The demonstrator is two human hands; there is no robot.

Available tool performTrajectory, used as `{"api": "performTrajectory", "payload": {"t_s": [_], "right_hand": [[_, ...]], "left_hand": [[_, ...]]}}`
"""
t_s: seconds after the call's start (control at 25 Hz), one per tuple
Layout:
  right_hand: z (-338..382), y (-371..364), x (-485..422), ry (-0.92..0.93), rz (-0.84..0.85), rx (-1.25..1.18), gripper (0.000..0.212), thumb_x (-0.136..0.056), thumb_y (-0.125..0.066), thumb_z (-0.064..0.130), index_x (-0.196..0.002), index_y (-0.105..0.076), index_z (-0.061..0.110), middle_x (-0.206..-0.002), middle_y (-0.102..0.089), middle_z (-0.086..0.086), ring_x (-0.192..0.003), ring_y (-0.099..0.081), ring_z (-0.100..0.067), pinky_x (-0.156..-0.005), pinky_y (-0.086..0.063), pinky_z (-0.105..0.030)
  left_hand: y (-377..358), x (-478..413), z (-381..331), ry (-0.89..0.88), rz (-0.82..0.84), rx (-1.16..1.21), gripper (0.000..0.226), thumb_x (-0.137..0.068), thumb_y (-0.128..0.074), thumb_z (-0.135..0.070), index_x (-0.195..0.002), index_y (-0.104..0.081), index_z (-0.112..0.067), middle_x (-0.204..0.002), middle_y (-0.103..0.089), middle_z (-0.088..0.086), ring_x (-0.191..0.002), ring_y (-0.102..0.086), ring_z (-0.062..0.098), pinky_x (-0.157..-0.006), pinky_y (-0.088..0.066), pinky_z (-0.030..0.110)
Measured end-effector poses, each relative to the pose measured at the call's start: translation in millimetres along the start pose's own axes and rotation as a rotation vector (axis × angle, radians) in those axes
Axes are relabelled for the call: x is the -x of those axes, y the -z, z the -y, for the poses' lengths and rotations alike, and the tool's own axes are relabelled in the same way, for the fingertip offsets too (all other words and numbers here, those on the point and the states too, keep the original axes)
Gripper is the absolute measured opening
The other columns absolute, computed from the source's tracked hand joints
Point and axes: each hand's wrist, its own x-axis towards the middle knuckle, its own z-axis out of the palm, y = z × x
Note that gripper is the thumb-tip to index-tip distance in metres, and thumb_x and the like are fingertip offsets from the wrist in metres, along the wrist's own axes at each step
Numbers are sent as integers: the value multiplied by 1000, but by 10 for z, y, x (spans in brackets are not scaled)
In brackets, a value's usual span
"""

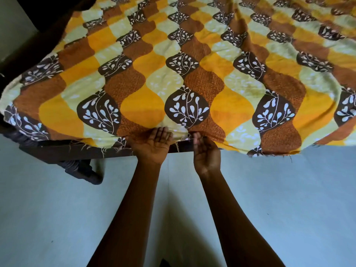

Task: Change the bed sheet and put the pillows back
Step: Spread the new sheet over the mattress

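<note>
Floor (57,218) and bed frame (77,152) below sheet (192,74)

Both bare arms reach up from the bottom of the frame towards its centre, the left forearm (131,205) and right forearm (231,209) drawing closer together towards the wrists. The left hand (152,146) is turned palm-up, its fingers (160,132) straight and close together, their tips against the hem of the bed sheet (185,78). Just beside it, the right hand (207,154) has curled fingers and pinches that hem.
</note>
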Motion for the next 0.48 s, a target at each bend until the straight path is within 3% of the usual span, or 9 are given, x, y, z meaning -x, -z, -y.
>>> {"api": "performTrajectory", "payload": {"t_s": [0.08,0.16,0.36,0.48], "right_hand": [[15,-58,32,-15,63,-13,29,-99,-35,23,-104,-55,2,-100,-65,-14,-100,-62,-25,-100,-46,-36],[14,-135,19,-26,103,-35,38,-100,-29,31,-113,-51,3,-108,-59,-13,-112,-53,-26,-110,-34,-40],[-102,-393,-209,-10,164,-75,50,-98,-26,44,-130,-46,11,-114,-60,-7,-113,-53,-23,-110,-33,-38],[-98,-369,-208,33,82,21,45,-99,-31,40,-131,-45,11,-114,-59,-7,-112,-54,-23,-105,-39,-36]], "left_hand": [[-13,16,5,-2,5,50,80,-87,-23,-70,-101,-54,2,-100,-61,19,-97,-59,33,-88,-47,50],[-15,23,-7,9,11,83,81,-87,-22,-71,-104,-53,3,-104,-59,20,-100,-58,34,-93,-42,49],[1,13,2,21,29,119,78,-89,-22,-67,-105,-53,3,-107,-59,21,-111,-52,35,-101,-36,48],[90,-39,-51,24,-17,-40,62,-94,-27,-55,-104,-57,-2,-100,-65,16,-101,-61,29,-95,-45,42]]}}
